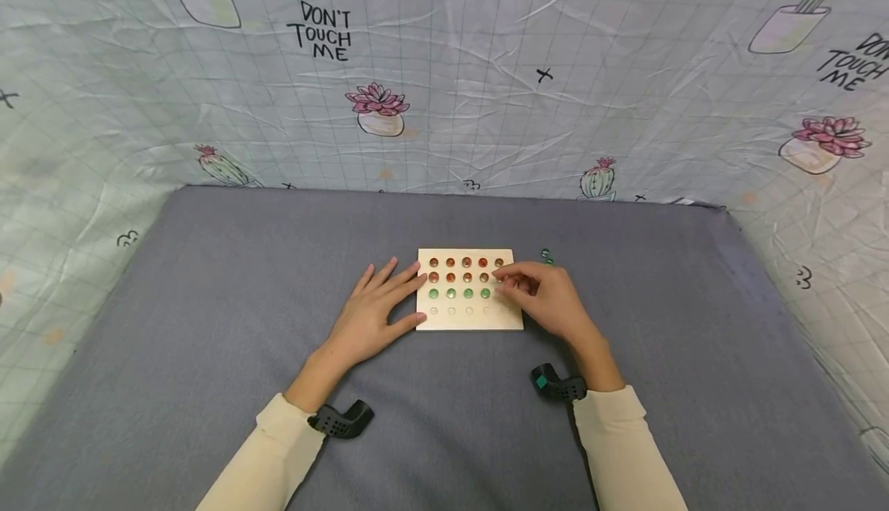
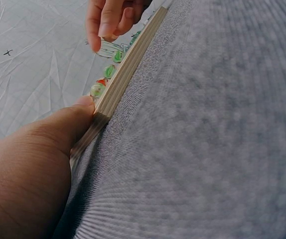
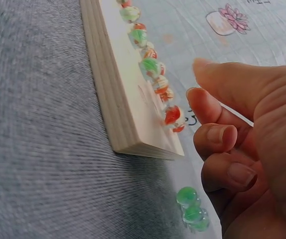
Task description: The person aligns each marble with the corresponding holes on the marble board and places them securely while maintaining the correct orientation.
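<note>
A light wooden board with rows of round hollows lies on the grey cloth. Red-and-clear marbles sit in its two far rows, and green marbles in the third. The nearest row shows bare hollows. My left hand lies spread at the board's left edge, its thumb at the near corner. Over the right end hovers my right hand, thumb and index fingertips slightly apart, other fingers curled. In the right wrist view, no marble shows between those fingertips. This hand partly covers the right column in the head view.
Loose green marbles rest on the cloth just right of the board, beyond the right hand. The grey cloth stretches around the board. A printed white curtain rises behind and at both sides.
</note>
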The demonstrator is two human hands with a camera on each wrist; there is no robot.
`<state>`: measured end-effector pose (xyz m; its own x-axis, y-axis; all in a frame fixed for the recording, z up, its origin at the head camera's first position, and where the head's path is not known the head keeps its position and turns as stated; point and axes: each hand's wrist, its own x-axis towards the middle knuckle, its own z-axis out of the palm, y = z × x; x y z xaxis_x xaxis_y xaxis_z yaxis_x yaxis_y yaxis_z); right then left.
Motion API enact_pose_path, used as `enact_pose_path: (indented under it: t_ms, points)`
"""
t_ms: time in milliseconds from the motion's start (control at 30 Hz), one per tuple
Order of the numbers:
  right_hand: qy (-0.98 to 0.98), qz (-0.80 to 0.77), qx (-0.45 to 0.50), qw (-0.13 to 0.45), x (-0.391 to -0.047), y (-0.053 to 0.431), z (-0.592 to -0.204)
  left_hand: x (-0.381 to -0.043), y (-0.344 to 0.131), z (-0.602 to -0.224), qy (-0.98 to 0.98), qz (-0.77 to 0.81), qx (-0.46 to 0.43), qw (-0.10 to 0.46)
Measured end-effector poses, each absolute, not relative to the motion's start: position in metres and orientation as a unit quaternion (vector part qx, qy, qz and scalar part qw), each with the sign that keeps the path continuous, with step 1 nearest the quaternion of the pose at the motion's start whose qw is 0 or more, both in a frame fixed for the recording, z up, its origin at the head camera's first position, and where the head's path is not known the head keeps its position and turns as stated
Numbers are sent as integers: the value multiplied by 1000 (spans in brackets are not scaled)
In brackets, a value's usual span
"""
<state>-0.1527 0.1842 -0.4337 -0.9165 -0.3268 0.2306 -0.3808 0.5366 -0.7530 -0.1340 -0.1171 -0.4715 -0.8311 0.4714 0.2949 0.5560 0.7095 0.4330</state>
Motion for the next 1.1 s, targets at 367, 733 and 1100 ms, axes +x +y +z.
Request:
enact_pose_path:
  t_ms: [367,733,1100]
  points:
    - [-880,438,177,44,-152,199,-426,-134,-117,-472,-923,-256,-278,78]
    - [-879,443,164,68,-152,210,-425,-134,-117,-472,-920,-261,-280,79]
    - [-882,449,123,76,-153,226,-423,-135,-118,-472,-922,-260,-277,76]
